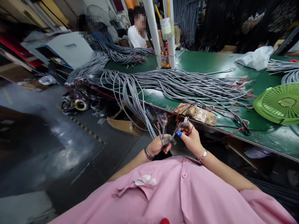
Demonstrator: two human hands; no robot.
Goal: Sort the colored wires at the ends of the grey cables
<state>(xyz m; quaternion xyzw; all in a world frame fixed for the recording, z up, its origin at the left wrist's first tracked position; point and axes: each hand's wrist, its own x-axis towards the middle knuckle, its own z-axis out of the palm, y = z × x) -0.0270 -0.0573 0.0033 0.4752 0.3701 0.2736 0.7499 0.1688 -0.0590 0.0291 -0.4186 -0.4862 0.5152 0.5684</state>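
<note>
My left hand (pixel 157 145) is closed around the ends of a few grey cables (pixel 161 132), whose coloured inner wires fan out above my fist. My right hand (pixel 191 138) is closed on one grey cable end (pixel 184 124), pinching it between thumb and fingers; a blue cover sits on one fingertip. Both hands hang just below the front edge of the green table (pixel 210 62). A big bundle of grey cables (pixel 177 84) lies across that table and spills over its left edge down toward my hands.
A taped brown block (pixel 198 113) with wires sits at the table edge above my hands. A green fan (pixel 280 104) lies at the right, a plastic bag (pixel 257 57) behind it. A cardboard box (pixel 123 123) stands on the floor. Another person in white sits at the far end.
</note>
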